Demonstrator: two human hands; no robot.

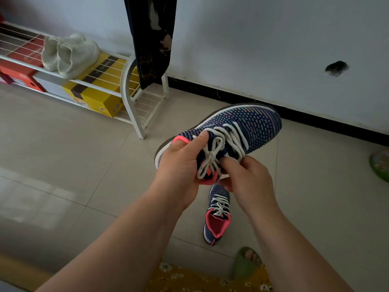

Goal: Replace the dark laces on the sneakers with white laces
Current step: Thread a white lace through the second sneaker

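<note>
In both hands, white-laced sneaker (242,131).

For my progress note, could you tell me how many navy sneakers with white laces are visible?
2: one sneaker is held up by the left hand and right hand; the second sneaker lies on the floor below.

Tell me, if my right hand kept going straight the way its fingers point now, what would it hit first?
Your right hand points up and left into the held sneaker, already gripping its near side by the white lace bow. So it would likely meet that sneaker first, then your left hand behind it; depth is unclear.
</note>
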